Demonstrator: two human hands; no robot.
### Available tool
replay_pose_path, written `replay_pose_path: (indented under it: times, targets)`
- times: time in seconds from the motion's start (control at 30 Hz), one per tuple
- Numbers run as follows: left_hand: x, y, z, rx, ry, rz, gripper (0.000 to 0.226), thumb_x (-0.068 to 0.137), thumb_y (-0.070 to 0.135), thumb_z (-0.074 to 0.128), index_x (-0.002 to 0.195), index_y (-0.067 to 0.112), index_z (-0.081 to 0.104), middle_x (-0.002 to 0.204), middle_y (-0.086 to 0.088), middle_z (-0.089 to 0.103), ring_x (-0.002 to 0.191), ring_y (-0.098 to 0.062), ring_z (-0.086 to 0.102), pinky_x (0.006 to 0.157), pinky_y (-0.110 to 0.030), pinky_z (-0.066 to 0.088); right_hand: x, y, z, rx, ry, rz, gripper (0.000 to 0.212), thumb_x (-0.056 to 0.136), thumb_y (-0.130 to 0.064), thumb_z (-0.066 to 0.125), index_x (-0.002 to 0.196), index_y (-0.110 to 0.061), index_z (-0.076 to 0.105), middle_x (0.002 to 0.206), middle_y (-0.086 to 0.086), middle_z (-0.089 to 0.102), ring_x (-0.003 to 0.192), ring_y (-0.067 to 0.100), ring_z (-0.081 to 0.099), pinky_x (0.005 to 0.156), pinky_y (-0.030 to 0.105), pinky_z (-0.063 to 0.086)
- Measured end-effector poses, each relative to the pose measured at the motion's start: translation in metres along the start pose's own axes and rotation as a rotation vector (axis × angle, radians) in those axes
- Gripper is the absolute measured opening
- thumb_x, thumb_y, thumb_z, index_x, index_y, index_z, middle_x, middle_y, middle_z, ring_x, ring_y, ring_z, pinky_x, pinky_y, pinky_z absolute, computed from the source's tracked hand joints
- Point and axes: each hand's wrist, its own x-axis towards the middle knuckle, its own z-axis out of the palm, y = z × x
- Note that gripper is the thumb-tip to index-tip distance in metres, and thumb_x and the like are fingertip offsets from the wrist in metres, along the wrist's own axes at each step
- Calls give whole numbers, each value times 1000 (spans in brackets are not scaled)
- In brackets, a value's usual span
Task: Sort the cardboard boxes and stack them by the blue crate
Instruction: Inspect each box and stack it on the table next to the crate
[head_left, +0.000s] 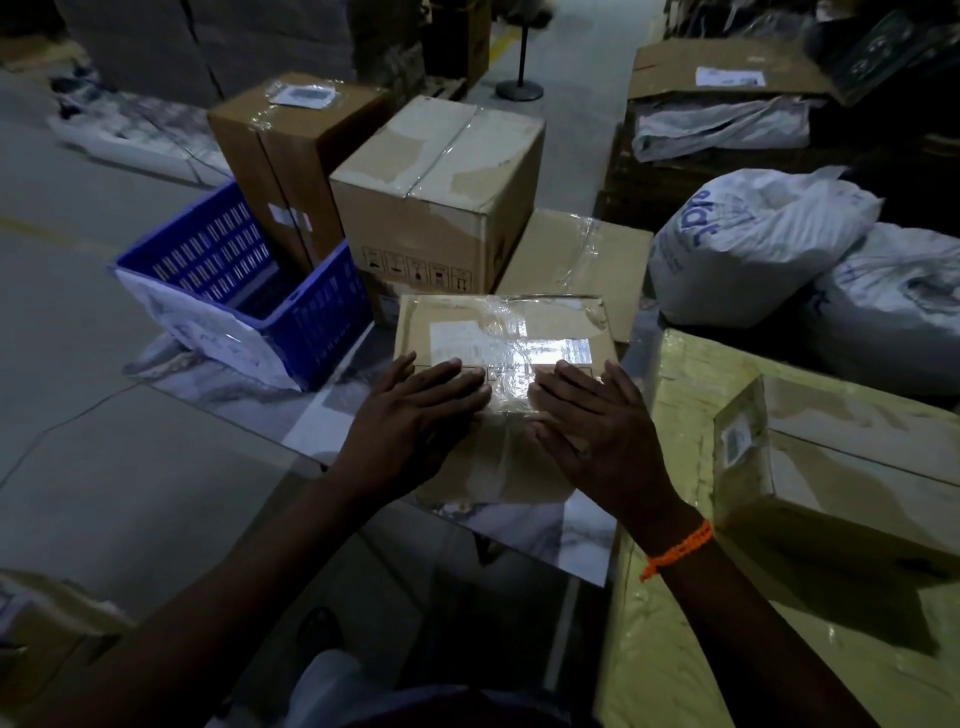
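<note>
Two hands are lying flat on the taped box (498, 322): the left hand (415, 410) and right hand (587, 415), fingers straight, are pressing its glossy top and gripping nothing. It is sitting just right of the blue crate (327, 312), with a yellow-wrapped parcel (675, 597) crowding its right edge. Palms are likely to be slipping on slick tape, skewing it into the crate's corner. Beyond, a flat box (566, 254), a big box (431, 202) and a tall box (291, 156) are closing off the far side; open floor (104, 467) is lying to the left.
</note>
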Motion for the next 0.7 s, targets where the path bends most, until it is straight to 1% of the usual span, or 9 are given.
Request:
replay_pose_path:
  times: [0.13, 0.2, 0.23, 0.3, 0.37, 0.47, 0.53, 0.6, 0.7]
  targets:
    - [-4, 2, 0, -27, 49, -8, 46, 101, 38, 49, 146, 30, 50, 157, 1, 43, 150, -25, 32, 120, -60, 27, -5, -6, -3, 85, 45, 45, 41, 99, -39, 59, 135, -20, 66, 151, 5, 55, 148, 23, 41, 119, 60, 31]
    - [-13, 5, 4, -117, 152, -107, 54, 97, 35, 56, 149, 25, 45, 164, -6, 32, 154, -31, 23, 119, -58, 29, -17, -10, -4, 208, 92, 171, 58, 95, -30, 69, 149, -19, 51, 165, 11, 34, 156, 21, 24, 125, 40, 30]
    - [-20, 8, 6, -231, 219, -228, 63, 95, 34, 60, 153, 23, 39, 166, -7, 26, 154, -31, 22, 118, -53, 33, -26, -11, -4, 302, 137, 317, 74, 90, -27, 76, 155, -19, 41, 167, 10, 26, 157, 15, 20, 124, 29, 29]
    - [-38, 15, 10, -502, 335, -531, 76, 91, 37, 71, 155, 35, 31, 163, -6, 32, 150, -23, 35, 112, -47, 44, -47, -9, 3, 475, 198, 678, 93, 81, -29, 86, 158, -22, 35, 165, -1, 30, 151, 7, 30, 120, 34, 39]
    - [-54, 26, 11, -729, 273, -719, 62, 92, 37, 72, 144, 51, 41, 145, 3, 55, 133, -7, 54, 101, -36, 55, -63, -9, 15, 631, 107, 858, 76, 78, -45, 85, 144, -35, 50, 149, -20, 52, 135, 2, 50, 112, 46, 49]
    - [-68, 38, 15, -712, 129, -744, 40, 99, 17, 62, 138, 26, 57, 136, 4, 62, 119, -2, 60, 89, -8, 50, -80, -17, 31, 674, 36, 820, 51, 78, -54, 79, 124, -51, 56, 122, -37, 63, 120, -6, 59, 108, 39, 51]
    - [-71, 33, 15, -608, 197, -776, 41, 98, 12, 65, 128, 39, 59, 127, 8, 65, 108, 9, 60, 90, -18, 56, -74, -21, 29, 686, 27, 798, 51, 80, -52, 77, 126, -48, 56, 124, -31, 63, 123, -1, 60, 108, 38, 50]
    - [-75, 24, 11, -502, 274, -801, 49, 94, 16, 71, 120, 55, 54, 118, 10, 68, 101, 9, 63, 87, -26, 58, -62, -24, 26, 686, 16, 758, 56, 82, -52, 76, 133, -36, 59, 126, -28, 61, 123, 4, 60, 106, 36, 52]
    - [-80, 10, -3, -477, 387, -828, 39, 94, 27, 73, 127, 44, 62, 111, 9, 72, 98, -2, 68, 83, -21, 56, -43, -25, 30, 702, 19, 693, 56, 89, -42, 77, 140, -26, 62, 126, -28, 62, 119, 3, 63, 100, 32, 55]
